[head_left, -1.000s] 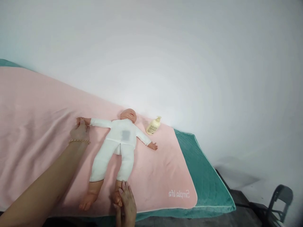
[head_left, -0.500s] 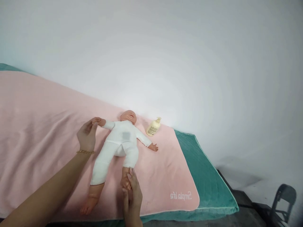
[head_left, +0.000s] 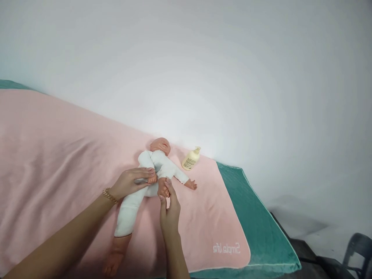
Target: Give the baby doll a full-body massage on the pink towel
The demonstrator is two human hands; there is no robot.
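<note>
A baby doll (head_left: 159, 159) in a white cloth body lies on its back on a pink blanket (head_left: 203, 217). My left hand (head_left: 130, 182), with a gold bracelet at the wrist, is closed on one of the doll's hands (head_left: 152, 178) over its belly. Just to the right, my right hand (head_left: 170, 209) grips the doll's foot (head_left: 164, 188), the knee bent up toward the torso. The two held parts are close together. The other leg (head_left: 128, 217) lies stretched toward me, and the other arm (head_left: 180, 176) reaches out to the right.
A pale yellow pump bottle (head_left: 191, 159) stands by the doll's head, near the white wall (head_left: 203, 77). Under the blanket is a green padded surface (head_left: 261, 224), its edge showing at the right. A dark chair (head_left: 359, 248) stands at the lower right.
My left hand has brought the doll's hand inward and down across its belly. My right hand has pushed the foot up toward the belly, bending the leg.
</note>
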